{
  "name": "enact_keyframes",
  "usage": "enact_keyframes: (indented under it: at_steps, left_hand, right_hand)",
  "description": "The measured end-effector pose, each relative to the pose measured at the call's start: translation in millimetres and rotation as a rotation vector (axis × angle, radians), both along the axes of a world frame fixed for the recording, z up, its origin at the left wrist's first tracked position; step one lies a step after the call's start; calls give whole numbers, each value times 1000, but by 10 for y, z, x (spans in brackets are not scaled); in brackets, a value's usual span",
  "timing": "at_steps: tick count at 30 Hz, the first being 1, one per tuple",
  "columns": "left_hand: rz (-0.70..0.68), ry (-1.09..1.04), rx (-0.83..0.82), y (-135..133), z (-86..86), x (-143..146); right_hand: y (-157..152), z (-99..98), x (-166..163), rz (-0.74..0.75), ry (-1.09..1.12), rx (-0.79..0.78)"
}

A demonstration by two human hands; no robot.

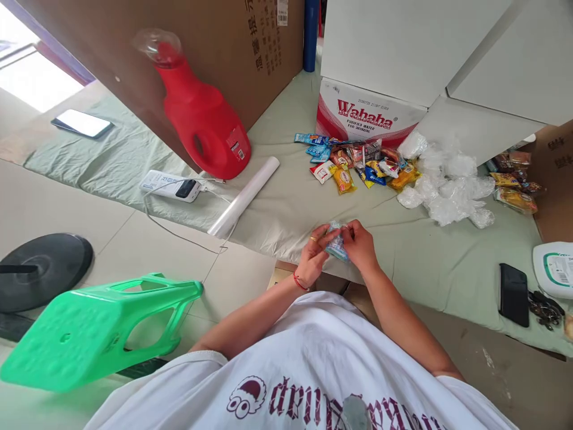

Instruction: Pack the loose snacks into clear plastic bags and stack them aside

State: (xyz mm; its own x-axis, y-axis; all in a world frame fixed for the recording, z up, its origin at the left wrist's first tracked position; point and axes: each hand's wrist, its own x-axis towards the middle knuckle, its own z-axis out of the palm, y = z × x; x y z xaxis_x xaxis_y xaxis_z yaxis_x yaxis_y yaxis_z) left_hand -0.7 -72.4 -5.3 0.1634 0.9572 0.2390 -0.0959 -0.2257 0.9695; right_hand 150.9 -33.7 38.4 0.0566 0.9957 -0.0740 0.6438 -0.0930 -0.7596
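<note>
A small clear plastic packet (338,246) with bluish contents is between my two hands, close to the front edge of the cloth-covered surface. My left hand (314,254), with a ring and a red string bracelet, closes on its left side. On the upper right side, my right hand (359,243) pinches the plastic with fingertips pressed together. What exactly lies inside the packet is partly covered by my fingers. Farther back is a pile of wrapped snacks (344,178) in several colours. Crumpled clear plastic bags (447,179) are heaped to its right.
A Wahaha carton (362,113) stands behind the snacks. Leftward are a plastic roll (245,197), a red jug (206,119), a power bank (169,185) with cable and a green stool (89,334). At right lie a black phone (513,294), keys (547,310) and more snacks (514,179).
</note>
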Motion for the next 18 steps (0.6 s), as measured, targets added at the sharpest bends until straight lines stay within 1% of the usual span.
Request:
enact_keyframes:
  at_steps: [1,2,3,4,5,6,7,8,9,11,13,14,16,18]
  left_hand:
    - [73,-33,-59,27,27,-13]
    - [174,6,-97,62,49,-23]
    - [286,111,-118,103,67,-30]
    - [387,261,-129,147,81,-34]
    - [453,429,-137,190,92,-34]
    - [469,587,-144,229,100,-30]
    - [444,713,-148,258,107,-22]
    - [403,794,-152,276,115,-9]
    - [361,833,-147,280,125,7]
    - [310,807,-108,240,161,54]
    - [311,682,-48,139,228,121]
    - [324,614,-7,70,272,164]
    - [352,537,120,-78,364,262]
    - [327,564,323,-201,422,370]
  right_hand:
    - [-11,-3,13,22,-42,11]
    - [-22,-7,22,47,-77,20]
    - [-32,-13,23,73,-107,31]
    - [-40,-18,19,99,-137,47]
    - [-47,-23,9,122,-165,70]
    - [-55,-26,-4,140,-190,95]
    - [-65,-25,-17,152,-211,118]
    - [-80,-19,-26,159,-225,135]
    - [-100,-9,-31,162,-231,147]
    - [-162,22,-18,154,-205,160]
    - [-258,57,22,109,-107,162]
    - [-317,72,49,69,-15,145]
    - [-449,93,110,-31,274,63]
    - [-575,105,170,-143,650,-36]
